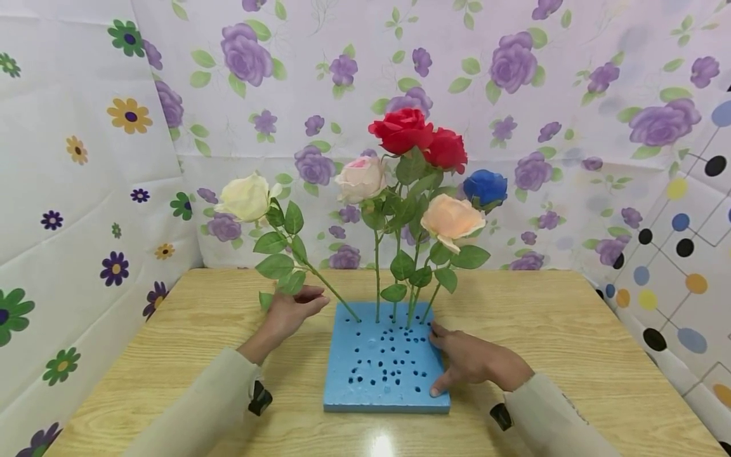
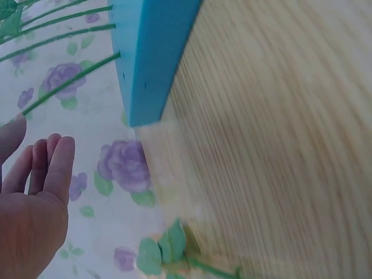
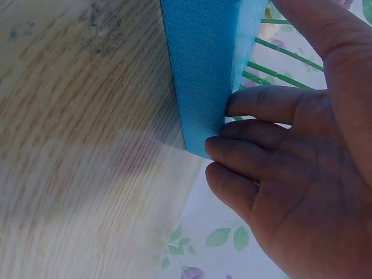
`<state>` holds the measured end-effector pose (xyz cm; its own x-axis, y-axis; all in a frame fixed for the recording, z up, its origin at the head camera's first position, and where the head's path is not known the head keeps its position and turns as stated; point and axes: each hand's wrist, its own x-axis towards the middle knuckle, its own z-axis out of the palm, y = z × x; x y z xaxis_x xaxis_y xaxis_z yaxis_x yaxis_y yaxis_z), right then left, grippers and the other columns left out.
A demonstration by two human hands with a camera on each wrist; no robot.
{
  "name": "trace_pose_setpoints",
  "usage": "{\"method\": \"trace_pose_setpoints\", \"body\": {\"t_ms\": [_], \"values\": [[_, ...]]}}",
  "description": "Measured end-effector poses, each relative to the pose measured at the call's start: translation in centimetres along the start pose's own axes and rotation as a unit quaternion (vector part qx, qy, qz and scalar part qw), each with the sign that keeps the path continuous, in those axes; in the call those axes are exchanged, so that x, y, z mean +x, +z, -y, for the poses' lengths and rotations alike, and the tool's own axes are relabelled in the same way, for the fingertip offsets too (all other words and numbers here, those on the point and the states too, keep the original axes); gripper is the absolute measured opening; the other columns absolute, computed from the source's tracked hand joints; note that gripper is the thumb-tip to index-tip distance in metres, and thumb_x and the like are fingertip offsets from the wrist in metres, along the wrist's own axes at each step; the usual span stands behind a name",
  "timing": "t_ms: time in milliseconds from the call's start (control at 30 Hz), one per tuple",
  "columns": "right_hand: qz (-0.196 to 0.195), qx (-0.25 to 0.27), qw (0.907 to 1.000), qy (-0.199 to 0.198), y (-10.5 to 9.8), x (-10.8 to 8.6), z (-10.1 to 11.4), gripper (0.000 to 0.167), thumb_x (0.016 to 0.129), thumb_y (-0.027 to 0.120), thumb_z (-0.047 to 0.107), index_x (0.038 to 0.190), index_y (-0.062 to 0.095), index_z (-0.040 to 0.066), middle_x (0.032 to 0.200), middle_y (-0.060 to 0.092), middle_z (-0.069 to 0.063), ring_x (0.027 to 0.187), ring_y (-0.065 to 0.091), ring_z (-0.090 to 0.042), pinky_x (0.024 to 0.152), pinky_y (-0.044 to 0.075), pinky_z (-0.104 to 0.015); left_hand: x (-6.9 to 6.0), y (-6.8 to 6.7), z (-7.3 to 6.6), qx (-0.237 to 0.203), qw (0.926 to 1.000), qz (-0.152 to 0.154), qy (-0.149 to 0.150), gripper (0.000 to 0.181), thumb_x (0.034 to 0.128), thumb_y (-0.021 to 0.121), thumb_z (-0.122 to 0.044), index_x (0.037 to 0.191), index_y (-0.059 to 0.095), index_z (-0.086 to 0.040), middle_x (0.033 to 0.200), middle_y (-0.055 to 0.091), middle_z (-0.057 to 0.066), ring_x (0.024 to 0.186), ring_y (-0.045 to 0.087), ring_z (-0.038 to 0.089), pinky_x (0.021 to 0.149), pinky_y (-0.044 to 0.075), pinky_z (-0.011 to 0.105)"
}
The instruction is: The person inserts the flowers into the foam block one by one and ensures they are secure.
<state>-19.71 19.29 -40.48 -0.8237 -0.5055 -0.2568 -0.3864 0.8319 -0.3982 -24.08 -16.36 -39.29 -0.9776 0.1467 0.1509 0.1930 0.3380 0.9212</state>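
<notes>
A blue foam block (image 1: pixel 371 355) dotted with holes stands on the table, artificial roses rising from its far part. The white rose (image 1: pixel 245 198) leans left on a slanting stem; beside it are a pale pink rose (image 1: pixel 362 180), two red roses (image 1: pixel 402 131), a peach rose (image 1: pixel 452 219) and a blue rose (image 1: pixel 485 188). My left hand (image 1: pixel 291 312) hovers below the white rose's leaves, fingers extended near its stem (image 2: pixel 72 83), holding nothing. My right hand (image 1: pixel 482 362) rests against the block's right side, fingertips on the edge and thumb at the near right corner.
The wooden table (image 1: pixel 200 362) extends on both sides of the block. Flower-printed cloth (image 1: pixel 274 57) hangs behind it and along the sides. Low in the left wrist view are green leaves (image 2: pixel 163 250) with a short piece of stem.
</notes>
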Motion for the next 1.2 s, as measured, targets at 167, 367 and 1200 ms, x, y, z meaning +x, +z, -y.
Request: {"method": "trace_pose_setpoints", "body": {"t_ms": [167,367,1200], "values": [[0.001,0.001,1.0,-0.002,0.0,-0.1,0.0,0.108,0.071,0.088,0.049,0.147,0.04,-0.01,0.16,0.02,-0.028,0.142,0.029,-0.047,0.114,0.033,-0.055,-0.7,-1.5,0.4,0.026,0.9996,0.003,-0.009,0.035,0.0958,0.07,-0.018,0.123,0.067,0.004,0.116,0.069,0.02,0.106,0.068,0.03,0.087,0.059,0.035],[0.003,0.002,1.0,-0.007,0.0,-0.1,0.0,0.108,0.071,0.087,0.051,0.147,0.039,-0.009,0.16,0.019,-0.029,0.142,0.028,-0.048,0.113,0.034,-0.055,-1.4,-2.7,0.6,0.049,0.9981,0.015,-0.035,0.04,0.0962,0.07,-0.022,0.125,0.065,0.005,0.118,0.067,0.02,0.106,0.067,0.031,0.088,0.058,0.04],[0.003,0.003,1.0,0.009,0.1,0.1,0.0,0.108,0.071,0.087,0.051,0.149,0.038,-0.007,0.161,0.018,-0.026,0.143,0.027,-0.047,0.115,0.032,-0.054,-4.3,-6.9,3.5,0.117,0.9817,0.024,-0.148,0.033,0.0919,0.072,-0.006,0.116,0.064,0.015,0.099,0.07,0.018,0.082,0.07,0.025,0.071,0.061,0.038]]}}
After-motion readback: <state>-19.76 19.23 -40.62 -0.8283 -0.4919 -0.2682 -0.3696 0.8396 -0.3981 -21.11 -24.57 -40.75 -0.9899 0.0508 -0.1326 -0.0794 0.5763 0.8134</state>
